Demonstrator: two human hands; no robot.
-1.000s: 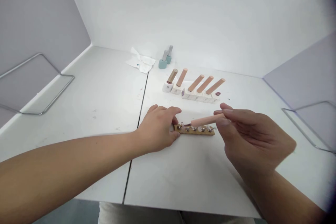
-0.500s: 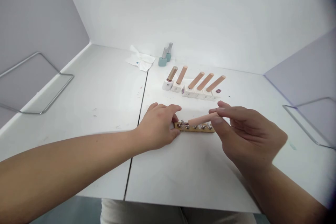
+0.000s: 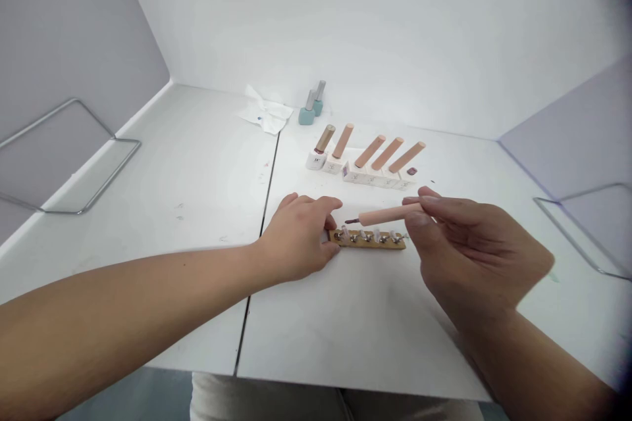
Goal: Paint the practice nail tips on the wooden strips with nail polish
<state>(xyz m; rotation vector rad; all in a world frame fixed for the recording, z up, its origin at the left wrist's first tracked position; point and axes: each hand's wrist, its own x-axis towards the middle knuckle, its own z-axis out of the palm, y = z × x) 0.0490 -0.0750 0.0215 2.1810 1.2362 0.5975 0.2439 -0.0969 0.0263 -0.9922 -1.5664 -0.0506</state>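
Nail-polish brush (image 3: 390, 214), its peach handle pinched firmly in the right hand (image 3: 474, 250), has lifted just above the wooden strip of clipped nail tips (image 3: 368, 241), while the loosely curled left hand (image 3: 299, 237) rests against its end on the white desk (image 3: 355, 322).

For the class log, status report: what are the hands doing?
Right hand holding peach cylindrical polish brush over strip. Left hand at end of brown wooden strip with metal clips. Nothing in the way.

Polish brush (image 3: 390, 214) in right hand (image 3: 474, 256); left hand (image 3: 299, 237) against wooden strip (image 3: 370, 244)
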